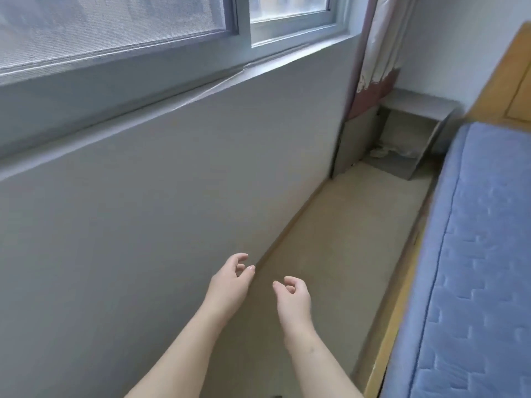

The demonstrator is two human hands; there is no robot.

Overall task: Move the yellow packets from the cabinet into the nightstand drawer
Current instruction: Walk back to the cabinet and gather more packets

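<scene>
Both my arms reach forward low in the head view. My left hand (231,280) hangs beside the grey wall with its fingers loosely curled and apart, holding nothing. My right hand (293,295) is a little lower and to the right, fingers also apart and empty. A grey nightstand (413,107) stands far ahead in the corner by the bed's head, with an open compartment under its top; something pale lies inside. No yellow packets and no cabinet are in view. I cannot make out a drawer.
A narrow strip of beige floor (339,239) runs between the grey wall (143,225) and a bed with a blue mattress (485,254) on a wooden frame. A window (115,30) sits above the wall. A curtain (376,67) hangs in the corner over the nightstand.
</scene>
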